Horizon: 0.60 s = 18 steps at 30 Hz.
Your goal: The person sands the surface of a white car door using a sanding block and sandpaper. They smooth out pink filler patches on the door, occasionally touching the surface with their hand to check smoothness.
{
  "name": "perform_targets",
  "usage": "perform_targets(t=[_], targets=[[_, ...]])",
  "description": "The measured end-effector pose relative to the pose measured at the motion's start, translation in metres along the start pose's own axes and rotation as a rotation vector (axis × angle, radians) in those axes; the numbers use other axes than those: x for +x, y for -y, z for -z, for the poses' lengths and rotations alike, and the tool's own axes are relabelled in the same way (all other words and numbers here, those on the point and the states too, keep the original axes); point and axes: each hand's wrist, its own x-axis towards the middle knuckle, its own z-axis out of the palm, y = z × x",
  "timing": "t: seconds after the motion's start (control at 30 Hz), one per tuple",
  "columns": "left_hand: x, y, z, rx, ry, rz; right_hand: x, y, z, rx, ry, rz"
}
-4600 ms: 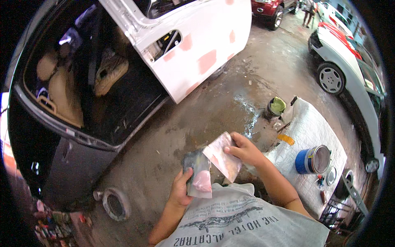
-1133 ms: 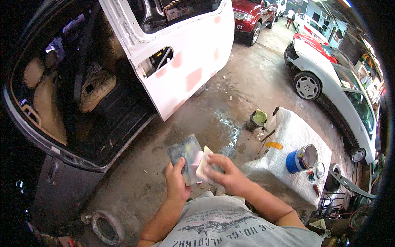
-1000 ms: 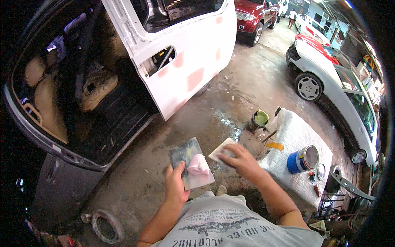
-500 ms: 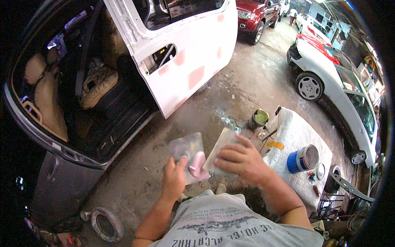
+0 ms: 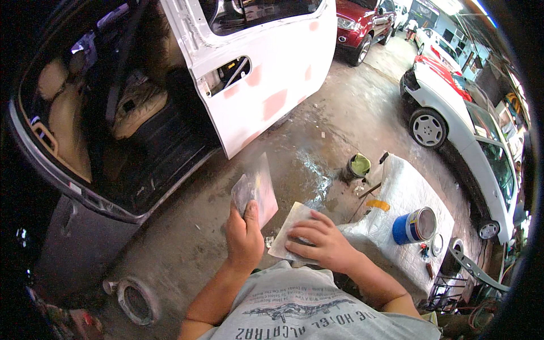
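My left hand point(image 5: 245, 237) is closed on a thin, semi-clear mixing board point(image 5: 255, 190), thumb on its near face. The board is tilted up on edge, with a pink tint of paste towards its right side; the thick lump is out of sight. Close by on the right, my right hand point(image 5: 320, 241) grips a flat, cream-coloured filler spreader point(image 5: 296, 216), its fingers spread across the top face. A small gap lies between board and spreader. Both are held in front of my grey shirt point(image 5: 283, 294), above the concrete floor.
Ahead stands an open white van door point(image 5: 289, 62) with pink filler patches. On the right, a silver-covered table point(image 5: 391, 192) bears a blue can point(image 5: 413, 225). A bucket point(image 5: 358, 165) stands beside it. A ring-shaped part point(image 5: 137, 300) lies lower left; a white car point(image 5: 459, 124) is parked right.
My right hand has drawn the spreader down and away from the board. My left hand has tipped the board more upright, and the pink lump no longer shows.
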Motion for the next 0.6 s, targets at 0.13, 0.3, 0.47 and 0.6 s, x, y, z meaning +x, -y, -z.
perform_targets(t=[0.13,0.3,0.47,0.6], targets=[[0.003,0.007,-0.003,-0.458,0.011,0.319,0.012,0.014,0.009,0.156,-0.252,0.041],[-0.014,0.012,-0.005,-0.868,-0.024,0.666,-0.007,-0.026,-0.037,0.177,-0.175,-0.274],[-0.018,0.009,0.006,-0.701,-0.017,0.563,-0.006,-0.042,0.0,-0.195,-0.179,-0.221],[-0.013,0.015,0.011,-0.62,0.023,0.421,0.003,-0.021,0.008,-0.145,-0.049,-0.006]])
